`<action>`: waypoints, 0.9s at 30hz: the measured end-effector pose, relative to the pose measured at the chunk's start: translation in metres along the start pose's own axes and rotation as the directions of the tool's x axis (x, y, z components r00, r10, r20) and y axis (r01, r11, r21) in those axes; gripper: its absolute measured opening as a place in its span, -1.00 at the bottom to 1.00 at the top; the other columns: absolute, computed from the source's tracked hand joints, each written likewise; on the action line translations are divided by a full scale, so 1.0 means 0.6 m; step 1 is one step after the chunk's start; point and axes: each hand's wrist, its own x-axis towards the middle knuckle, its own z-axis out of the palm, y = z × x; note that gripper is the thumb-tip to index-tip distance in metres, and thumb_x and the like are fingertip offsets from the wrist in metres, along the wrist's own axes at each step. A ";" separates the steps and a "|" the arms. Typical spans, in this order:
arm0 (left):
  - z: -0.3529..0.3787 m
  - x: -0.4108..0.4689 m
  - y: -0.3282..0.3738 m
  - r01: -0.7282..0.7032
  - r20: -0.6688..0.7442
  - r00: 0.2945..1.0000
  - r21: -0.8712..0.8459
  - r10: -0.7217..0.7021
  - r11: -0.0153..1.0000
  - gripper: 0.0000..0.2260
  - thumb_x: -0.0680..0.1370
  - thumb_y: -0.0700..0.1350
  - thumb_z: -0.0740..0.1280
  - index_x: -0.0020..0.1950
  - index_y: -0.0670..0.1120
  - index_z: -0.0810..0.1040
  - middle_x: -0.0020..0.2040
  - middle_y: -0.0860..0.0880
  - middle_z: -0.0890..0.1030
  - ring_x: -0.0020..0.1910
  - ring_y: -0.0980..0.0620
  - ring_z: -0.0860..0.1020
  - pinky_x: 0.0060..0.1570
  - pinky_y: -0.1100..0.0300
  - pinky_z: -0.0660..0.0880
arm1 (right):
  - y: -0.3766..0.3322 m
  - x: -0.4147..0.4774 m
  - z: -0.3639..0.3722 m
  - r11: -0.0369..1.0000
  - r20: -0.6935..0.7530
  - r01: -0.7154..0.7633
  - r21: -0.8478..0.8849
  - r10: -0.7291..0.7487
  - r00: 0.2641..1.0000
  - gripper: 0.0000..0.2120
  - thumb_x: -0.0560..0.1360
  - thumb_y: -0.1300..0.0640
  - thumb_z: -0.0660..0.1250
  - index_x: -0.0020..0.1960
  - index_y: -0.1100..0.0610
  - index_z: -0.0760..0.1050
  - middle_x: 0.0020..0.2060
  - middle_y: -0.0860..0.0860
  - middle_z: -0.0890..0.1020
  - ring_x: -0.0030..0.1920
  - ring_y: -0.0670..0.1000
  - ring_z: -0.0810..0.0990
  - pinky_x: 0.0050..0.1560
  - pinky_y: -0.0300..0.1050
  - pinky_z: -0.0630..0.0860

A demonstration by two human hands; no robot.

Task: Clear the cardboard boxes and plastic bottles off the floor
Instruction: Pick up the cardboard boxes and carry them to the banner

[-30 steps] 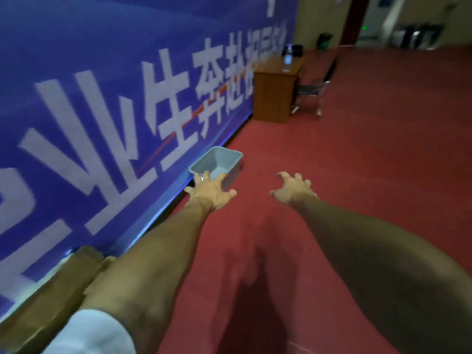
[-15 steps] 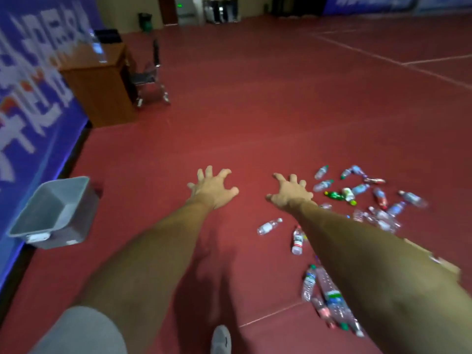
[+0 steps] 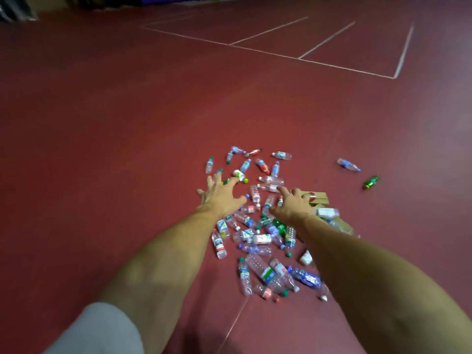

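Observation:
Several plastic bottles (image 3: pixel 258 238) lie scattered in a heap on the red floor, mostly clear with coloured labels and caps. Flattened cardboard boxes (image 3: pixel 319 199) lie at the heap's right side, partly hidden by my right arm. My left hand (image 3: pixel 221 196) hangs over the heap's left edge, fingers spread, holding nothing. My right hand (image 3: pixel 293 204) is stretched out above the middle of the heap, next to the cardboard, fingers apart and empty. A lone clear bottle (image 3: pixel 348 165) and a green bottle (image 3: pixel 370 182) lie apart to the right.
Red sports floor (image 3: pixel 127 139) spreads to the left and beyond the heap. White court lines (image 3: pixel 301 57) cross the far floor. Dark objects (image 3: pixel 18 10) stand at the far left corner.
My view has swung right, away from the blue banner and the grey bin, onto the bottle heap. Both arms stay stretched forward with open hands, now over the bottles.

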 end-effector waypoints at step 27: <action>0.153 0.507 0.577 -0.191 0.124 0.976 0.101 0.178 0.976 -0.40 0.55 0.21 0.26 0.56 0.20 0.18 0.63 -0.16 -0.04 0.60 -0.23 -0.09 0.43 -0.42 -0.03 | 0.496 0.445 -0.260 0.982 0.013 -0.187 0.003 0.187 0.982 -0.24 0.52 -0.27 0.30 0.60 -0.18 0.03 0.51 0.10 0.23 0.45 0.23 0.24 0.36 0.31 0.31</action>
